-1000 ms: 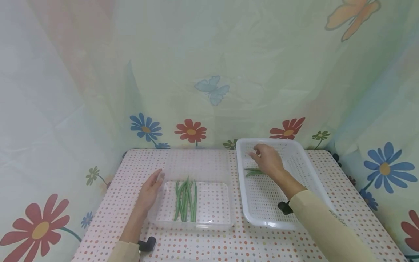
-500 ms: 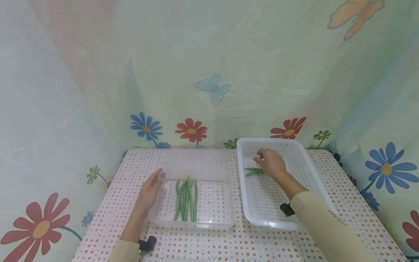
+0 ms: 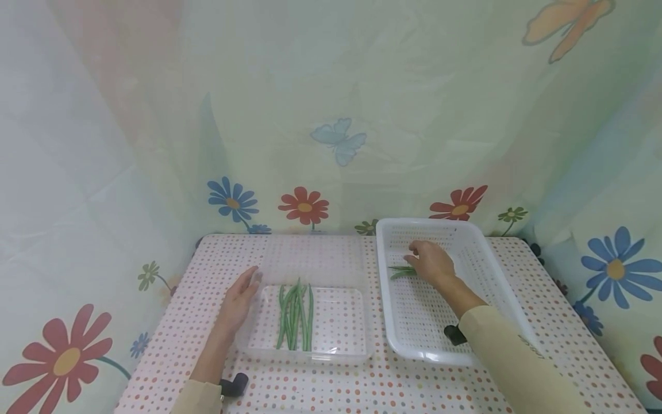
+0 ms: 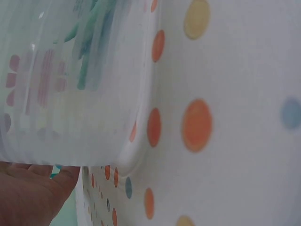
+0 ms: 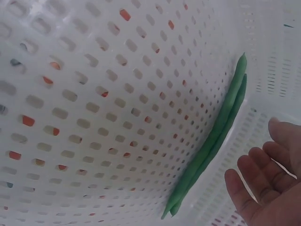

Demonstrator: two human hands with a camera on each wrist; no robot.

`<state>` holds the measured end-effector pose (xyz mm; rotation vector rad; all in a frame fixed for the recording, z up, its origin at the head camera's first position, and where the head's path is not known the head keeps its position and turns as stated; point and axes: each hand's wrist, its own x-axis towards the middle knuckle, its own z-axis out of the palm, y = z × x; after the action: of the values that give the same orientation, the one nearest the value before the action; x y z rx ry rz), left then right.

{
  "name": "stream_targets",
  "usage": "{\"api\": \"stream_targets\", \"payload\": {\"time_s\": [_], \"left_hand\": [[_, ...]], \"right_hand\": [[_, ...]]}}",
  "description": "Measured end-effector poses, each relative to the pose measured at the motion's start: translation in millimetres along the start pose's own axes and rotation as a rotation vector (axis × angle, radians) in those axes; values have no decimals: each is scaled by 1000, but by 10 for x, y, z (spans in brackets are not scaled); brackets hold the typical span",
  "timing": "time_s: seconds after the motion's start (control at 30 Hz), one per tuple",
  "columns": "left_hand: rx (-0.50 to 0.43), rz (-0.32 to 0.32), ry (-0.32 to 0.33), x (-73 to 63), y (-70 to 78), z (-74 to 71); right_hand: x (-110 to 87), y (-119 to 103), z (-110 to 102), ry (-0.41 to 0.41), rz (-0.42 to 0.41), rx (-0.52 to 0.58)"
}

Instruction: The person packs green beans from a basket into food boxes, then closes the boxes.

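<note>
A flowered curtain [image 3: 414, 115] backs the dotted desk [image 3: 170, 345]. Two slim, smooth, tapered green beans [image 5: 214, 134] lie paired in a white basket [image 3: 385, 310] toward the desk's far right corner; the right hand [image 3: 433, 263] hangs near them, fingers loosely bent, grasping nothing. Leftward, a clear container [image 3: 338, 322] holds more beans [image 3: 293, 322]; the left hand [image 3: 237, 302] lies along its left side, fingers straightened.

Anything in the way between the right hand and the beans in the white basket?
Nothing visible: the right wrist view shows only open space between the right hand and the two green beans, which lie on the floor of the white basket.
</note>
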<state>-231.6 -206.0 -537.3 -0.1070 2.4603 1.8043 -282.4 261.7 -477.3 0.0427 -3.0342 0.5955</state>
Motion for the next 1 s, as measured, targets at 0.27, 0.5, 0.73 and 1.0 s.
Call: {"api": "stream_targets", "payload": {"time_s": [0.27, 0.5, 0.73, 1.0], "left_hand": [[1, 2, 0, -21, 13, 3], [2, 2, -1, -36, 22, 6], [10, 4, -4, -27, 21, -3], [13, 5, -6, -21, 18, -5]], "right_hand": [[-19, 68, 54, -110, 15, 42], [-5, 137, 97, -189, -1, 11], [10, 172, 96, -219, 31, -4], [7, 147, 71, -209, 22, -19]]}}
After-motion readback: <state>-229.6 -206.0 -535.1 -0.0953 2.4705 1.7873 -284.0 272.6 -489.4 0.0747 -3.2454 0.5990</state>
